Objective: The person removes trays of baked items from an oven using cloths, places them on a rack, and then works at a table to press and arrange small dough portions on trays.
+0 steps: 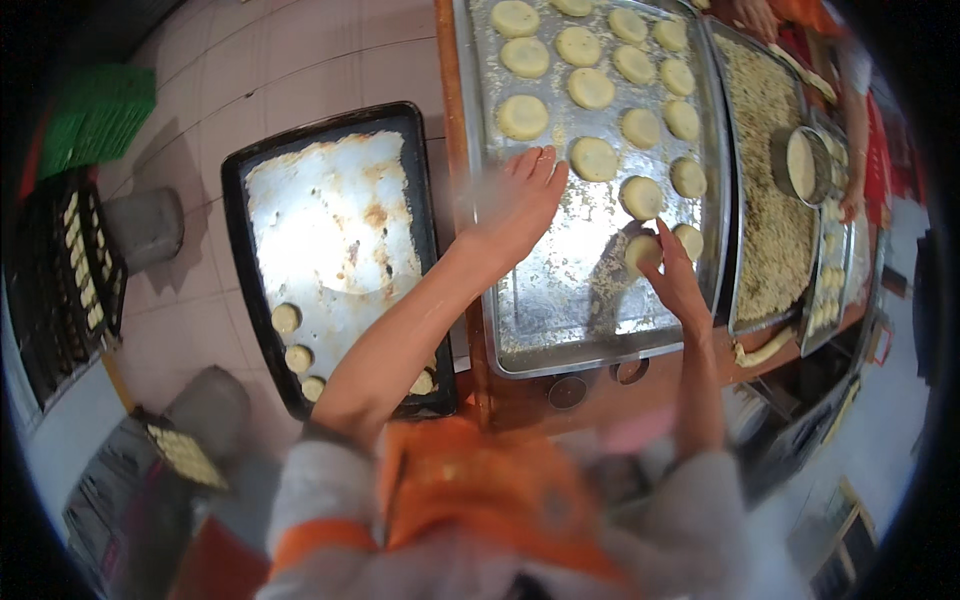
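"Pale floor tiles (310, 50) stretch along the left of this workroom, with a stacked green crate (100, 115) near the edge. A brown counter (530, 402) runs down the right."

"What is on the counter nearest the wearer?"

"A big silver tray (545, 325), dusted with crumbs. Flat, round pale discs of dough (594, 159) sit in loose rows across its far part and down its right side; the near left part is bare metal."

"And the hands?"

"The right hand (678, 280) reaches in from below, at the nearest disc (638, 253). Its thumb overlaps that disc, with a finger extended along the disc's far right side. I cannot tell whether the grip is pinching it. The left hand (520, 200) is palm down over the tray's left side, just nearer than another disc (522, 117). Its fingers stretch forward, slightly parted; whether that grip has anything underneath, I cannot tell."

"What lies around them?"

"Left of the counter is a black-rimmed pan (320, 220), with several discs at its near end. On the right, crumbly mixture (770, 190) fills a long tray (770, 324), and a co-worker's hand (852, 203) is beside a round container (802, 165)."
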Tool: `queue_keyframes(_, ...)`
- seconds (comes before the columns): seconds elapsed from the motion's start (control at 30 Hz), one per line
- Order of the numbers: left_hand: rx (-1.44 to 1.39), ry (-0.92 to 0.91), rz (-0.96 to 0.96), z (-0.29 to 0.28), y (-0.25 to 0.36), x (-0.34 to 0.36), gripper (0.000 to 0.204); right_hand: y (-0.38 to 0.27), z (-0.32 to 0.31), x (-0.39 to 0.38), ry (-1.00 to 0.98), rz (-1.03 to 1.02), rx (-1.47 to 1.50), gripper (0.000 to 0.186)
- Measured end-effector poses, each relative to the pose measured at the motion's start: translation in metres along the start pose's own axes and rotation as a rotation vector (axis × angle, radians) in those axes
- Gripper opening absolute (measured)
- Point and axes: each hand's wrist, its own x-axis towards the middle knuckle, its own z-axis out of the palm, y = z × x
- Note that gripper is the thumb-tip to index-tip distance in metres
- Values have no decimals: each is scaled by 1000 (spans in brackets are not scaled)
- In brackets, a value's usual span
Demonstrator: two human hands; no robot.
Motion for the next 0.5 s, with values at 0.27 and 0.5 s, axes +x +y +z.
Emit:
queue_keyframes(0.27, 214, -315, -256, 38, -1, 13, 11, 15, 18, -31, 26, -272, -103, 49)
queue_keyframes(0.5, -595, 151, -666, -66, 4, -84, 25, 65, 57, -64, -79, 79, -112, 40)
